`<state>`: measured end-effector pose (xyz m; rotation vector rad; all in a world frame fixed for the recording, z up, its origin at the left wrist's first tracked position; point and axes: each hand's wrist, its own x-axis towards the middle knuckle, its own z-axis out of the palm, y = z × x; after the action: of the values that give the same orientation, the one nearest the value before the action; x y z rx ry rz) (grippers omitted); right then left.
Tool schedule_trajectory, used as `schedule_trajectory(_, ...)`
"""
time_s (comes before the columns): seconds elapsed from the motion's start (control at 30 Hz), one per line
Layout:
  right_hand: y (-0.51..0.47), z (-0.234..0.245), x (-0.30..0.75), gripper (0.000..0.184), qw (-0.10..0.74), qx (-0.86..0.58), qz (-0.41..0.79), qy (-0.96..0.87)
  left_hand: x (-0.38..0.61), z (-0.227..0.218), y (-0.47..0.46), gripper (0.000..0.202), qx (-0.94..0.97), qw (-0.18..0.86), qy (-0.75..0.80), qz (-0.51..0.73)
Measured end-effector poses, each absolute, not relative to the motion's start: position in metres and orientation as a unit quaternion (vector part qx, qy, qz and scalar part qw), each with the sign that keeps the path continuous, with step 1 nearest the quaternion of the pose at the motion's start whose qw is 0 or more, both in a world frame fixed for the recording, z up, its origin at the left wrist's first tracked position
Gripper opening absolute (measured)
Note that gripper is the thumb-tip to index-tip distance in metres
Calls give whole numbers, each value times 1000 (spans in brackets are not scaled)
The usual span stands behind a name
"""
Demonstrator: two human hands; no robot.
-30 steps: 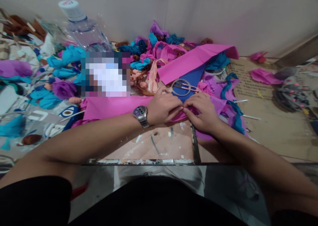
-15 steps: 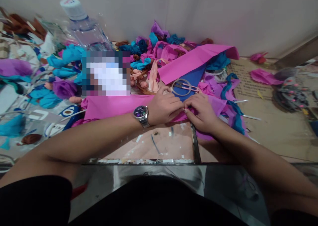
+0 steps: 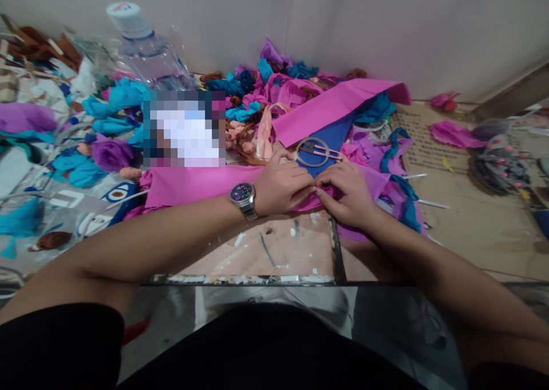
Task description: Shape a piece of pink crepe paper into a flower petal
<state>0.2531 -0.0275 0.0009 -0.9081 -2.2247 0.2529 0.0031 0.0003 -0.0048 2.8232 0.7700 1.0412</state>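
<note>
- Our left hand [image 3: 282,184] and right hand [image 3: 347,194] pinch fingertips together; what's gripped, we cannot tell.
- Uneven tugging could tear the long pink papery strip [image 3: 193,184] toward nine o'clock.

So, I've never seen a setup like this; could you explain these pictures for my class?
There is no machine here: these are a person's own bare hands, seen by one camera worn on the head, looking forward and down. The left hand, with a watch on its wrist, and the right hand meet at the fingers over a pink sheet. What they pinch, if anything, is too small to tell. Just beyond on the table, a ring lies on a blue sheet. A clear bottle and a purple flower are to the left, among colourful scraps; cardboard is to the right.
</note>
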Motion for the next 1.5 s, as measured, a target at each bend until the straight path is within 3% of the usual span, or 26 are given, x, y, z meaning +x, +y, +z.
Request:
schedule_trajectory(0.67, -31, 4, 254, 4, 340, -358, 100, -864, 3, -1, -2, 31, 911, 53, 257, 318)
schedule_trajectory(1.27, -31, 9, 255, 18, 319, -415, 59, -850, 2, 1, -1, 33, 882, 123, 313, 329)
schedule_trajectory(1.5, -29, 13, 259, 6, 328, -420, 16, -846, -1, 1, 5, 34, 855, 136, 358, 350)
